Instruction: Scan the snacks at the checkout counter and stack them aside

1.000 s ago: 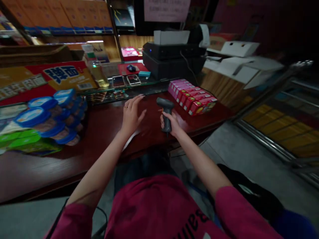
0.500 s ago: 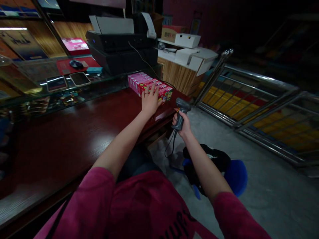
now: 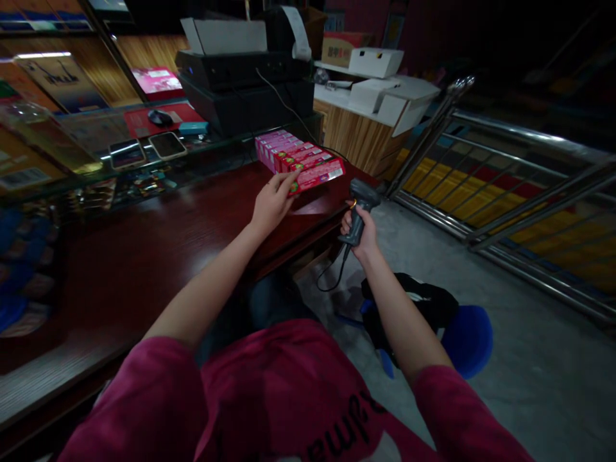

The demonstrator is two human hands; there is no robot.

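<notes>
A slim red box is gripped at its left end by my left hand, thumb and fingers closed on it. It is tilted, with a white barcode-like patch at its right end. Just behind it stands a row of pink and red boxes on the dark red wooden desk. To the right, past the desk edge, my right hand is wrapped round the handle of a grey barcode scanner. The scanner's head is level with the red box's right end, apart from it. A black cord hangs from its handle.
Behind the boxes sit a black receipt printer and cash drawer. Two phones and a mouse lie on the glass shelf at left. A metal railing runs along the right. A blue stool with black cloth stands below my right arm.
My left hand has drawn one red box out from the front of the row and moved it toward me. My right hand still holds the scanner. The view has shifted slightly.
</notes>
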